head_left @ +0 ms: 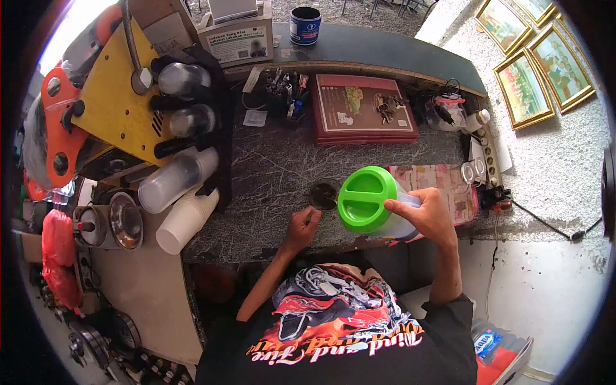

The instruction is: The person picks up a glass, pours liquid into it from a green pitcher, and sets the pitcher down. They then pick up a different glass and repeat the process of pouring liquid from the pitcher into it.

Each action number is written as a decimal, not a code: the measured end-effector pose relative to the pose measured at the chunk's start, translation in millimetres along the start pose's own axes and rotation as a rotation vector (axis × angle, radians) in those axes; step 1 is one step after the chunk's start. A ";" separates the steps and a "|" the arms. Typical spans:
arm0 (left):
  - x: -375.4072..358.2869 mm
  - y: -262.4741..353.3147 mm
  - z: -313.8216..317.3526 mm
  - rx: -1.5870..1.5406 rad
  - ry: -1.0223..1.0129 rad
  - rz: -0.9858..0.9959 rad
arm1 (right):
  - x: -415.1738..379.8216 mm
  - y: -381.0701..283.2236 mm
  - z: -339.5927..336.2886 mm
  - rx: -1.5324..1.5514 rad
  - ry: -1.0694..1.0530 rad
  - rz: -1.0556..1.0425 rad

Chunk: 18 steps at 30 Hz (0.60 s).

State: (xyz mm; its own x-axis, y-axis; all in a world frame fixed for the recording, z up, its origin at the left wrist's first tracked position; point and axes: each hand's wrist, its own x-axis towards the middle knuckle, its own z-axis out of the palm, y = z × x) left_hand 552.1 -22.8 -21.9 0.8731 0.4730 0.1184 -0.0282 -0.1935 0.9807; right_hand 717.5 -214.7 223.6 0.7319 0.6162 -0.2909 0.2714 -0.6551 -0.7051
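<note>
My right hand (428, 215) grips the side of a clear plastic pitcher (403, 226) with a bright green lid (367, 199). The thumb lies near the lid's edge, and the pitcher is tilted left toward a small dark cup (323, 195). The cup stands on the scratched dark table (269, 173). My left hand (302, 229) is closed at the cup's near side, apparently round its handle, which the fingers hide. Whether liquid is flowing from the pitcher I cannot make out.
Stacked plastic cups (173, 181) and paper cups (187, 221) lie left, beside a yellow cup-sealing machine (115, 96). Red folders (362, 112) with keys (388, 108) and a pen holder (287, 96) are behind. A patterned cloth (436, 183) lies right, near a power strip (491, 157).
</note>
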 end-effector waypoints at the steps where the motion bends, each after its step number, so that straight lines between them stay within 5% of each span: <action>1: -0.6 -3.1 0.8 -0.001 0.000 -0.002 | 0.1 -0.2 -0.4 -0.016 -0.007 -0.001; 18: -1.4 -3.9 0.2 0.014 0.003 0.008 | -2.7 -20.7 -6.3 -0.061 0.014 0.008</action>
State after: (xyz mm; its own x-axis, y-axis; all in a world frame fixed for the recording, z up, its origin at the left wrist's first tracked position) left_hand 551.0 -22.9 -26.0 0.8712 0.4743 0.1268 -0.0284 -0.2091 0.9775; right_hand 713.9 -205.6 243.1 0.7426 0.6052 -0.2870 0.3031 -0.6857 -0.6617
